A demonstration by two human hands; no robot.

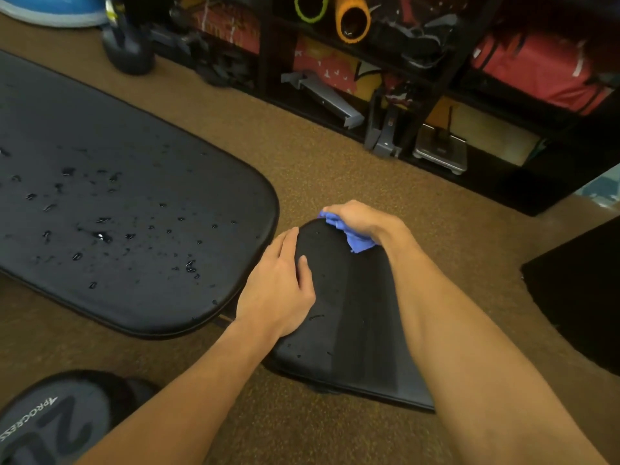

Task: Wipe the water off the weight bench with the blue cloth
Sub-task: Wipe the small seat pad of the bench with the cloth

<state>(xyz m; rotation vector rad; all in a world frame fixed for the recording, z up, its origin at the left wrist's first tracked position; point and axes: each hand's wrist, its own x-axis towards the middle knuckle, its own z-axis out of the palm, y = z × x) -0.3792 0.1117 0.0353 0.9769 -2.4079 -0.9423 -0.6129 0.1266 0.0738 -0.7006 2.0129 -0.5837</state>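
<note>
Closest to us, bottom left, there's a gray weight plate [50, 424] on the brown carpet [335, 162]. Next up, our left hand [278, 283] lies flat on the seat pad [352, 330] of the weight bench [167, 297], fingers straight and relaxed, not grabbing anything. A few drops sit on that pad near our wrist.

At its far rounded end our right hand [359, 219] has its fingers curled round the blue cloth [355, 239], which is bunched up against the pad with a corner poking out under the palm.

Just beside it on the left is the long pad [117, 146], dotted with water drops [100, 234].

Further back there's a dark kettlebell [127, 52] on the floor. There's also a black shelf [436, 78] holding red bags [536, 72], an orange foam roller [352, 21] and a scale [439, 152] down low.
</note>
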